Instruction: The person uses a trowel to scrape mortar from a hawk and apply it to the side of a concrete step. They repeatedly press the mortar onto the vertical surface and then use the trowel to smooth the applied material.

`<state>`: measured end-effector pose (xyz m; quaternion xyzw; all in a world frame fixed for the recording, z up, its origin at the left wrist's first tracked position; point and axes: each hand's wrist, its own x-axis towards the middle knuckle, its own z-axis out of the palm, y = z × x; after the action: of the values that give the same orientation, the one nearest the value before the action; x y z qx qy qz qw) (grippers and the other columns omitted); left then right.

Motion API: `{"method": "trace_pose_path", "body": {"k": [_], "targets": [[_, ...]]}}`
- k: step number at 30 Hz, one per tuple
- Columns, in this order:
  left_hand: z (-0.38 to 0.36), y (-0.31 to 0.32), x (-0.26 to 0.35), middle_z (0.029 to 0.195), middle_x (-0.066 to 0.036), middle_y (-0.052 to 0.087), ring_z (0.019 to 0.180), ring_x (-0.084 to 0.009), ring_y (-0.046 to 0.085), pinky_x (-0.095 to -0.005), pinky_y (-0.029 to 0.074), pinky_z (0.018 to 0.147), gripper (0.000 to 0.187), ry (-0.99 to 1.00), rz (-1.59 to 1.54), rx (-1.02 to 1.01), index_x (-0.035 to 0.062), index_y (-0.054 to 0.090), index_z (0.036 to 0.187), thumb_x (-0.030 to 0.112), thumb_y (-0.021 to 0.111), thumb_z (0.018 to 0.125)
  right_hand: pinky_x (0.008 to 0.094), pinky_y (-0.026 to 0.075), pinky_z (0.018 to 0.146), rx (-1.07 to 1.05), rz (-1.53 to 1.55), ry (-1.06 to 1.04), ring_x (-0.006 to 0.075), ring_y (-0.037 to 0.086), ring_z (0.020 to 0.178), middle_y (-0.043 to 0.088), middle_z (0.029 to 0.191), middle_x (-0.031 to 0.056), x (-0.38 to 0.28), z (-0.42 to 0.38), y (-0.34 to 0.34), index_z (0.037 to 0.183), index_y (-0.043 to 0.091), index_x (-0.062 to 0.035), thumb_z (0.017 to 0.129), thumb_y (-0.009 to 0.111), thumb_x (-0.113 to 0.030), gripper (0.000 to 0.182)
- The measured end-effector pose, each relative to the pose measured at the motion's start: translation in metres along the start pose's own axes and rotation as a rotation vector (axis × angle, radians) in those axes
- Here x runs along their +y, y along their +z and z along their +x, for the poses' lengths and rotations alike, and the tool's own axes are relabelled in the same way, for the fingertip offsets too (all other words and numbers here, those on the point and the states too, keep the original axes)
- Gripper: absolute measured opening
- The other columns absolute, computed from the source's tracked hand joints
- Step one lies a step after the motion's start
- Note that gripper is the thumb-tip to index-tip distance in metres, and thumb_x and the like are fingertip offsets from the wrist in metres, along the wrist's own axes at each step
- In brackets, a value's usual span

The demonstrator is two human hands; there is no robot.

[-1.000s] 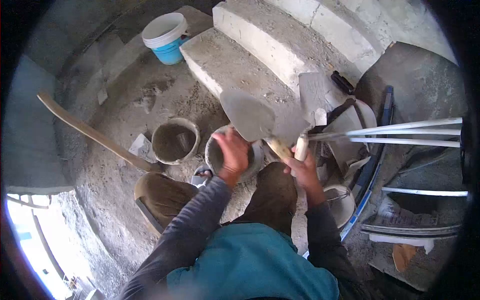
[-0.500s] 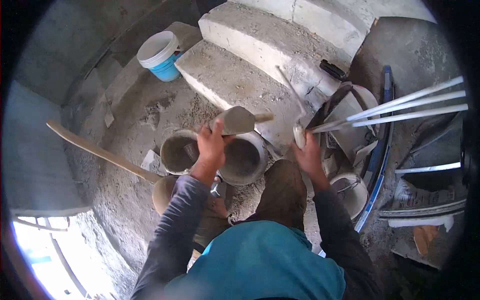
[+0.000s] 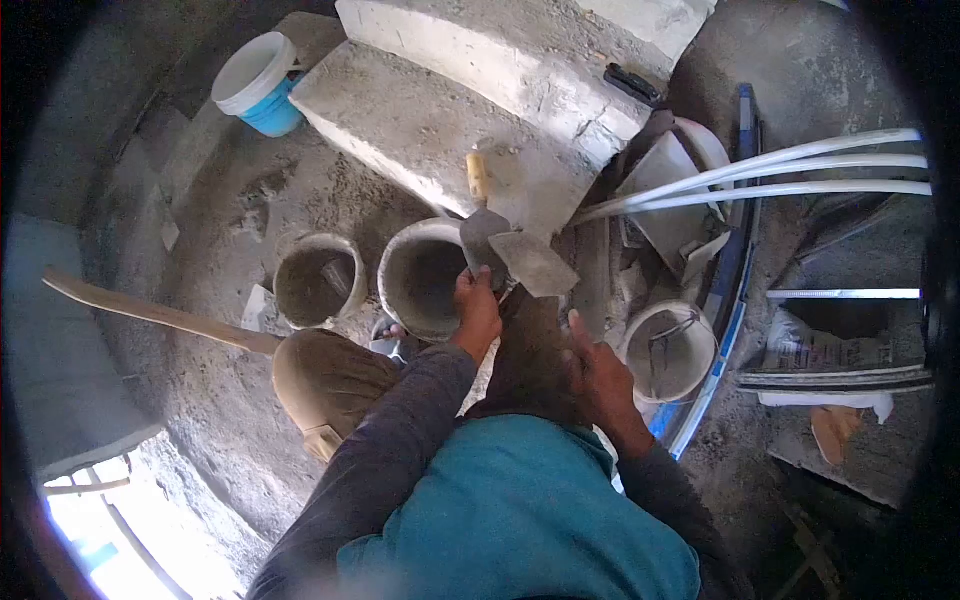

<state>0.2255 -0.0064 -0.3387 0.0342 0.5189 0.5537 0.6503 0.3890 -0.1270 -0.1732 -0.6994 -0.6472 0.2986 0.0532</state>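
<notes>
My left hand [image 3: 478, 312] grips a trowel [image 3: 484, 232] by its grey blade, and its wooden handle [image 3: 477, 178] points away from me. The trowel is over the right rim of a mortar-stained bucket [image 3: 425, 285]. My right hand [image 3: 605, 385] is closed in front of my right knee, with the thumb up. A second trowel's flat blade [image 3: 535, 264] extends from it toward the first one, and the two blades appear to overlap. The second trowel's handle is mostly hidden by the hand.
Another bucket [image 3: 320, 282] stands left, and a small bucket [image 3: 668, 350] right. A long wooden handle [image 3: 160, 308] lies left. White pipes [image 3: 760, 180] and a blue level [image 3: 745, 230] are at right. Concrete steps [image 3: 450, 90] rise ahead, beside a blue-white bucket [image 3: 258, 85].
Both hands have come lower and closer together. The left-hand trowel has turned so its handle points forward. The right-hand trowel has swung left, its blade now face-on. The view has shifted.
</notes>
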Motion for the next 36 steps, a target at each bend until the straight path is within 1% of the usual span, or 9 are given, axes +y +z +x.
{"method": "trace_pose_path", "body": {"k": [2,8,16,20,23,25,29,31,36], "targets": [[0.004,0.000,-0.011,0.112,-0.008,0.059,0.095,-0.0191,0.060,-0.0351,0.053,0.077,0.025,0.021,-0.014,-0.057,0.0031,0.051,0.120,0.016,0.053,0.099,0.0490,0.049,0.069,0.002,-0.134,0.064,0.0378,0.062,0.080,0.059,0.087,0.0193,-0.004,-0.005,0.002,0.148,0.035,-0.0272,0.094,0.056,-0.027,0.058],[0.011,0.013,-0.029,0.104,-0.006,0.064,0.092,-0.0182,0.063,-0.0331,0.051,0.080,0.022,-0.022,0.094,-0.128,0.0034,0.057,0.116,0.015,0.055,0.098,0.0497,0.049,0.060,0.044,-0.259,0.031,0.0398,0.063,0.073,0.058,0.085,0.0211,0.003,0.005,0.007,0.148,0.033,-0.0319,0.094,0.054,-0.025,0.058],[0.004,0.046,0.004,0.103,-0.008,0.065,0.086,-0.0178,0.064,-0.0334,0.053,0.074,0.019,-0.017,0.165,-0.102,0.0018,0.059,0.113,0.012,0.054,0.097,0.0518,0.050,0.065,0.017,-0.241,-0.028,0.0417,0.063,0.079,0.060,0.090,0.0220,0.000,0.044,0.010,0.149,0.029,-0.0307,0.092,0.055,-0.021,0.064],[0.029,0.049,-0.023,0.102,-0.007,0.065,0.086,-0.0177,0.064,-0.0326,0.052,0.071,0.022,0.098,0.120,-0.080,0.0003,0.058,0.113,0.016,0.056,0.097,0.0544,0.050,0.070,-0.016,-0.107,0.041,0.0439,0.063,0.084,0.062,0.093,0.0235,-0.009,0.069,0.014,0.148,0.030,-0.0297,0.093,0.055,-0.024,0.061],[0.042,0.042,-0.018,0.096,-0.012,0.068,0.084,-0.0234,0.067,-0.0367,0.052,0.070,0.029,0.222,0.325,-0.053,-0.0019,0.060,0.110,0.023,0.058,0.096,0.0550,0.050,0.073,0.021,-0.024,0.040,0.0444,0.063,0.086,0.061,0.092,0.0265,-0.001,0.078,0.029,0.147,0.034,-0.0243,0.095,0.053,-0.026,0.055],[0.045,0.038,-0.007,0.091,-0.018,0.069,0.085,-0.0323,0.068,-0.0416,0.052,0.073,0.037,0.420,1.034,-0.020,-0.0024,0.062,0.106,0.032,0.061,0.092,0.0539,0.049,0.077,0.047,0.043,0.023,0.0453,0.063,0.089,0.062,0.097,0.0274,0.008,0.086,0.041,0.148,0.032,-0.0201,0.095,0.051,-0.025,0.056],[0.075,0.038,-0.001,0.092,-0.021,0.069,0.089,-0.0391,0.066,-0.0457,0.051,0.076,0.041,0.378,1.187,-0.127,-0.0005,0.064,0.104,0.037,0.064,0.088,0.0524,0.047,0.085,0.045,0.195,0.040,0.0467,0.061,0.097,0.063,0.108,0.0273,-0.003,0.080,0.032,0.148,0.031,-0.0109,0.096,0.049,-0.023,0.056],[0.096,0.029,-0.014,0.093,-0.020,0.069,0.089,-0.0409,0.066,-0.0475,0.051,0.076,0.039,0.610,1.485,-0.148,0.0034,0.065,0.104,0.037,0.066,0.084,0.0527,0.047,0.085,0.193,0.157,-0.089,0.0474,0.061,0.097,0.063,0.108,0.0276,0.008,0.075,0.053,0.148,0.031,-0.0113,0.096,0.048,-0.023,0.056],[0.099,0.026,-0.023,0.092,-0.019,0.069,0.090,-0.0414,0.065,-0.0484,0.051,0.076,0.034,0.770,1.372,-0.261,0.0062,0.066,0.104,0.031,0.067,0.081,0.0514,0.047,0.089,0.402,-0.007,-0.276,0.0474,0.059,0.101,0.061,0.114,0.0282,-0.003,0.081,0.049,0.148,0.031,-0.0105,0.096,0.047,-0.023,0.055]]}}
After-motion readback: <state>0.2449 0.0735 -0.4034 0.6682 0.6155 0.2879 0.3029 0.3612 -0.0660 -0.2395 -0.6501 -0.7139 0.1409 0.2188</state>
